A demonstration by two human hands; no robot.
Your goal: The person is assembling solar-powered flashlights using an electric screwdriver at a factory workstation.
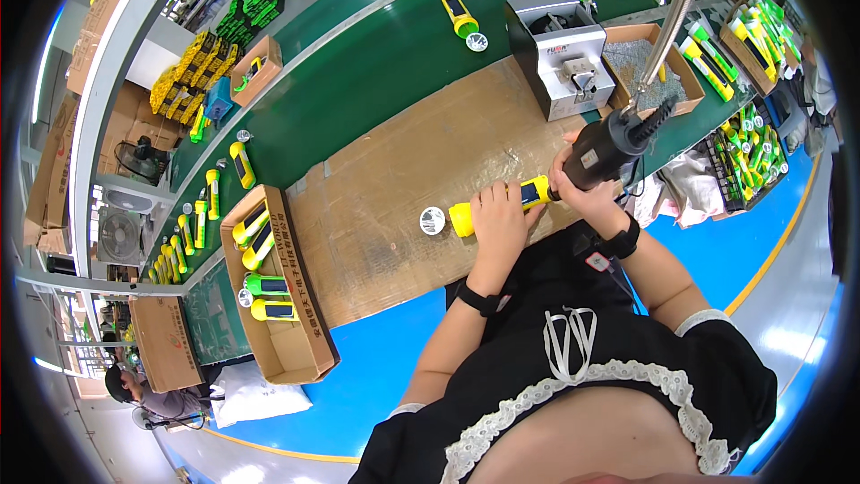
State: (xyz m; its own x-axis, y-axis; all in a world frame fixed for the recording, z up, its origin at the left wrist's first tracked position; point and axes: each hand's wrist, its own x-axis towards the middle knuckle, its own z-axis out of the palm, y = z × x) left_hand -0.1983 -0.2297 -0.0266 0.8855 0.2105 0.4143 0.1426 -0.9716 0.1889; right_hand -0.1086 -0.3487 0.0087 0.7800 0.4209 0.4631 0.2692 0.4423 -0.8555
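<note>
One yellow flashlight (502,204) lay flat on the brown cardboard sheet (394,188) that covered the middle of the worktop (358,81). Its long axis ran roughly left to right, rising a little toward the right; the wide yellow head pointed to the person's left, and the tail end with a dark panel pointed right, toward the tool. Just beside the head, on the cardboard, lay one small round silver reflector (433,220), close but apart from it.

The left hand (498,220) lay palm-down over the flashlight's body, fingers curled over it and pressing it to the sheet, the forearm coming up from the lower edge with a black band at the wrist. The right hand (582,181) was clenched around one black electric screwdriver (611,145), its tip set against the flashlight's tail end; the tool tilted up and to the right, where a flexible metal hose (674,9) rose from it. That wrist also wore a black band.

Behind the tool stood one grey box-shaped machine (560,54) and one open carton of small screws (654,67). To the left, one long open cardboard box (282,287) held four flashlights. On the green belt farther back, more yellow-green flashlights lay in a line, too many and too small at the rim to count surely.
</note>
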